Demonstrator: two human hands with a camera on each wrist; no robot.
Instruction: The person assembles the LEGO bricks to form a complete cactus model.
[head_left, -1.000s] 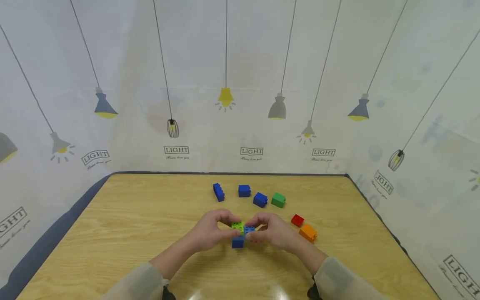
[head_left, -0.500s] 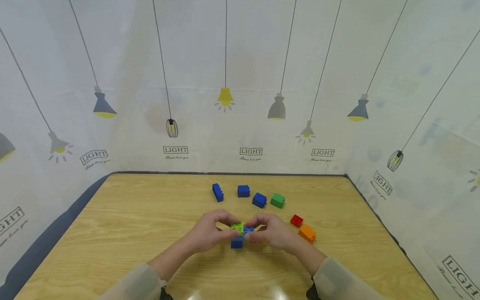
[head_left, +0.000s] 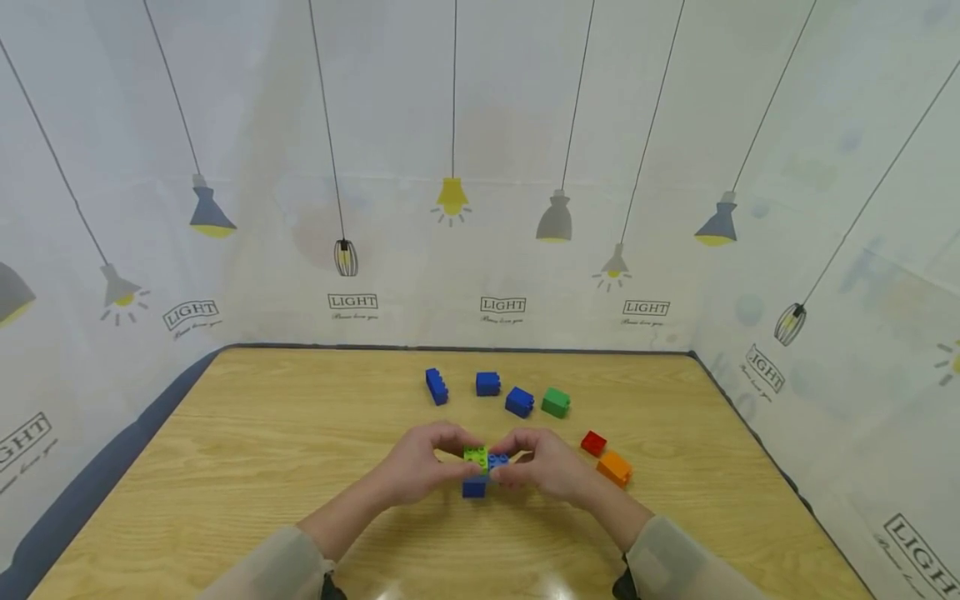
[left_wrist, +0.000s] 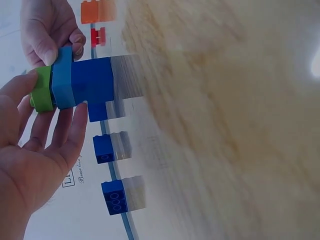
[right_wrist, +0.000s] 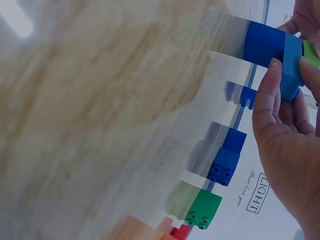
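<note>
Mid-table, a small stack has a dark blue brick (left_wrist: pixel 94 80) at the bottom. A lighter blue brick (left_wrist: pixel 62 82) lies across it and sticks out to the right. On top, at the left end, is a lime green brick (head_left: pixel 476 458). My left hand (head_left: pixel 420 462) pinches the green brick between thumb and fingers, with other fingers along the stack's side. From the right, my right hand (head_left: pixel 551 467) pinches the overhanging end of the lighter blue brick (right_wrist: pixel 291 72). Both hands' fingertips are close together at the stack.
Behind the hands lie a long blue brick (head_left: pixel 437 387), two more blue bricks (head_left: pixel 487 383) and a green brick (head_left: pixel 556 402). Right of my right hand are a red brick (head_left: pixel 593 442) and an orange brick (head_left: pixel 614 469). A printed curtain (head_left: pixel 405 325) stands beyond the table's far edge.
</note>
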